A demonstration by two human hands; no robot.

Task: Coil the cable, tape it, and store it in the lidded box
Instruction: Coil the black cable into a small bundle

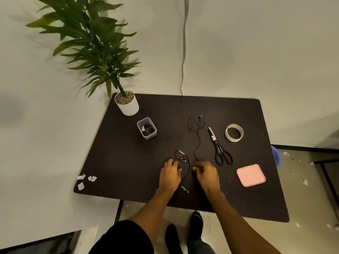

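Observation:
A thin black cable (197,142) lies loose on the dark table (128,162), running from a small loop at the back toward my hands near the front. My left hand (170,176) and my right hand (206,173) sit side by side, fingers curled, each pinching the near part of the cable. A clear plastic box (146,127) with dark cable bundles inside stands open at the back left. Its pink lid (251,175) lies flat at the right. A roll of pale tape (234,132) and black-handled scissors (219,146) lie right of the cable.
A potted plant in a white pot (127,103) stands at the table's back left corner. Several white tape scraps (86,180) lie at the front left corner, and small scraps (185,189) between my wrists. A blue bin (276,156) is beyond the right edge.

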